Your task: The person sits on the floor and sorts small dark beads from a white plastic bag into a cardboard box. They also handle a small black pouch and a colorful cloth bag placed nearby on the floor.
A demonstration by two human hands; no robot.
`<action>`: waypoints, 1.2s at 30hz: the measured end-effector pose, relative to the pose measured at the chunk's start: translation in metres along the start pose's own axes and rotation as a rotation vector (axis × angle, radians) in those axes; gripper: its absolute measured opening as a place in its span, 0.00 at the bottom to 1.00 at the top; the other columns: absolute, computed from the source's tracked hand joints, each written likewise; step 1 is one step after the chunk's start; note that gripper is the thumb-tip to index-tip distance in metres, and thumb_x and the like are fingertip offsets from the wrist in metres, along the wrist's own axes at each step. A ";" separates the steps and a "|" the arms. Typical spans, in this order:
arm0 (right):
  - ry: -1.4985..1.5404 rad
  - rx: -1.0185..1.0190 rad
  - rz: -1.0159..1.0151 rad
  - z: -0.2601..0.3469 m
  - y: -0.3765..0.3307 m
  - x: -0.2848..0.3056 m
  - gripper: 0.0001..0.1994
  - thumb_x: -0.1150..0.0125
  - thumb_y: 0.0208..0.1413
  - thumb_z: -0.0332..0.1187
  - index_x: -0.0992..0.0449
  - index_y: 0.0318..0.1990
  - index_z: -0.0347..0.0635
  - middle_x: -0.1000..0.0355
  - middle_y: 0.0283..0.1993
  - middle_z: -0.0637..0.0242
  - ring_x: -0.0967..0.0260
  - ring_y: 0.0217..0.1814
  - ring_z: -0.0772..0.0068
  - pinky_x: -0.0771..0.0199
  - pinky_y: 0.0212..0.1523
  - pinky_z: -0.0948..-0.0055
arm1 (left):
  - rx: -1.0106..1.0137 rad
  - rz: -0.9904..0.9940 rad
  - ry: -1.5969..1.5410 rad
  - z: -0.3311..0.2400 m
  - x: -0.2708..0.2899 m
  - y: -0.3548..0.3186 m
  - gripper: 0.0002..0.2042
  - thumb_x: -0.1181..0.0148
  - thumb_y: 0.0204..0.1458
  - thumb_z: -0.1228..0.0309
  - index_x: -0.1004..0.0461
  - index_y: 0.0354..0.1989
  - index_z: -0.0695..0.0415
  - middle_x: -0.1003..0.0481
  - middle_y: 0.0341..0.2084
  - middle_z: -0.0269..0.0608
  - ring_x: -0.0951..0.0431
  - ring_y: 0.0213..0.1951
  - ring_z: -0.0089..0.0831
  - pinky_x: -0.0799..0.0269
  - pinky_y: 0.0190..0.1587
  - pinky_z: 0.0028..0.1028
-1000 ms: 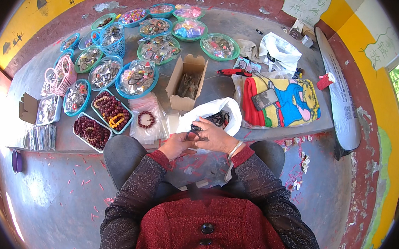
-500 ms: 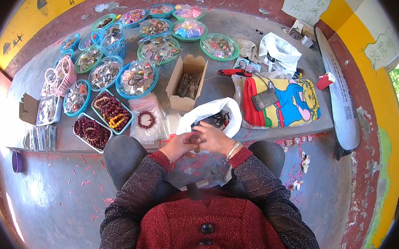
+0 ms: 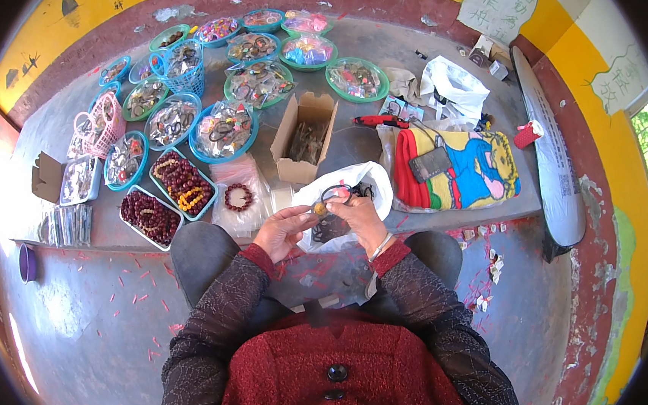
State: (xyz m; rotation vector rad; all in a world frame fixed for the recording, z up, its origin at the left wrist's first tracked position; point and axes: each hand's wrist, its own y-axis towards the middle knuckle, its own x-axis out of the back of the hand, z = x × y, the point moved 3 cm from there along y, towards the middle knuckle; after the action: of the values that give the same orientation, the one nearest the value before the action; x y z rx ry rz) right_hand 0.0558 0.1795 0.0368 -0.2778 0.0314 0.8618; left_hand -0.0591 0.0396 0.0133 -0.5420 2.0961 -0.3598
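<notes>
A thin dark cord loop [image 3: 338,191] with a small round yellow-brown bead [image 3: 320,208] is stretched between my hands. My left hand [image 3: 282,231] pinches it at the bead with thumb and forefinger. From the other side, the closed fingers of my right hand [image 3: 362,221] grip the loop. Both hands are over the front of an open white plastic bag [image 3: 383,186], which holds a tangle of dark cords. Something greyish and see-through [image 3: 331,230] shows beneath the fingers; I cannot make out what it is.
Left of the bag lie a beaded bracelet [image 3: 238,197] on clear bags and two trays of dark red beads [image 3: 157,217]. Behind stand an open cardboard box [image 3: 286,142] and several baskets of packaged trinkets [image 3: 223,130]. A phone [image 3: 429,163] rests on a colourful folded blanket [image 3: 487,166] at right.
My hands have drawn apart from being close together. The cord loop and its bead now show between them, and my right hand has turned and opened the loop out.
</notes>
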 end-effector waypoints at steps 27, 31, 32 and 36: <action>-0.229 -0.046 0.415 -0.020 0.000 -0.008 0.15 0.43 0.51 0.36 0.26 0.43 0.37 0.31 0.44 0.70 0.37 0.47 0.79 0.40 0.50 0.77 | -0.059 0.095 0.189 0.009 -0.021 -0.004 0.11 0.50 0.52 0.79 0.33 0.44 0.66 0.27 0.37 0.48 0.24 0.38 0.35 0.26 0.45 0.29; -0.083 -0.162 0.350 -0.011 -0.004 -0.011 0.13 0.44 0.53 0.36 0.25 0.41 0.35 0.29 0.39 0.70 0.38 0.44 0.78 0.39 0.47 0.78 | -0.055 0.049 0.134 0.009 -0.008 0.000 0.11 0.48 0.52 0.73 0.31 0.43 0.62 0.26 0.37 0.45 0.24 0.39 0.34 0.26 0.39 0.27; -0.120 -0.136 0.351 -0.011 -0.004 -0.009 0.14 0.45 0.54 0.36 0.25 0.41 0.35 0.29 0.38 0.71 0.37 0.42 0.79 0.39 0.45 0.78 | -0.056 0.025 0.117 0.009 -0.006 0.001 0.11 0.47 0.52 0.72 0.30 0.43 0.61 0.26 0.37 0.44 0.24 0.40 0.33 0.25 0.36 0.26; -0.200 -0.042 0.432 -0.019 0.004 -0.002 0.16 0.46 0.54 0.37 0.28 0.46 0.36 0.31 0.44 0.69 0.36 0.45 0.81 0.37 0.45 0.79 | -0.126 -0.065 0.168 0.004 -0.004 0.003 0.09 0.47 0.51 0.75 0.29 0.41 0.60 0.24 0.35 0.42 0.24 0.40 0.29 0.29 0.29 0.21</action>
State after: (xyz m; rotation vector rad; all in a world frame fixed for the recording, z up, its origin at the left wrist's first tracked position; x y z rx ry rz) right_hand 0.0531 0.1758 0.0176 -0.2256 -0.1172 1.3176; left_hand -0.0544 0.0441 0.0126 -0.6753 2.2783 -0.3217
